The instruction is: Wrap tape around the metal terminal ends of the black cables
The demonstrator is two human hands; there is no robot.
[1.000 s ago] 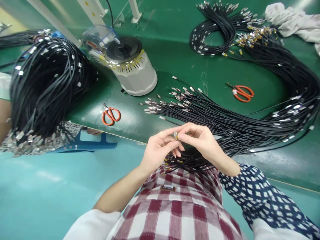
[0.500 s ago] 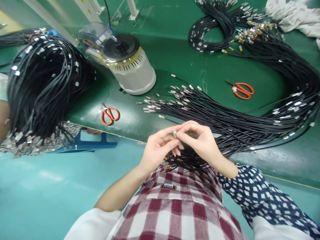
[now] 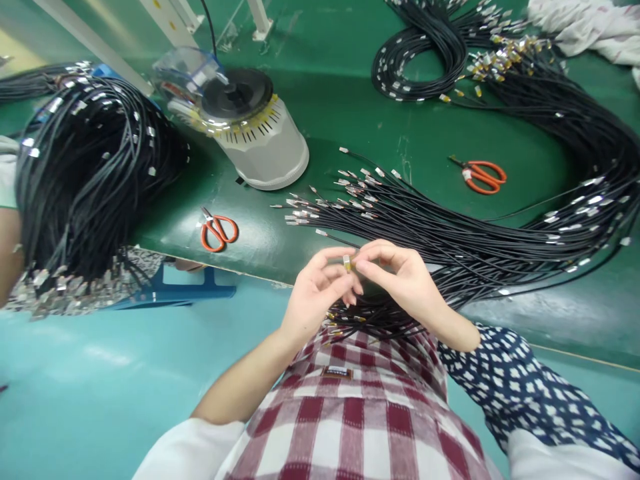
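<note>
My left hand [image 3: 315, 300] and my right hand [image 3: 400, 277] meet at the near edge of the green table [image 3: 350, 113], fingertips pinched together. Between them sits a small metal connector [image 3: 347, 262] at the end of a thin black cable. Both hands grip that piece from opposite sides. A bundle of black cables with metal ends [image 3: 430, 227] fans across the table just beyond my hands. More cable ends [image 3: 350, 320] hang down under my wrists over my checked apron.
A grey and white round machine [image 3: 255, 133] stands at the back left. Orange scissors [image 3: 219, 230] lie near the table edge, another orange pair [image 3: 480, 175] at the right. A thick heap of black cables [image 3: 90, 173] hangs at the left. A coiled cable loop [image 3: 420, 60] and white cloth [image 3: 590, 30] lie far right.
The view has drifted slightly. My hands stay pinched on the connector, with the fingers shifting a little.
</note>
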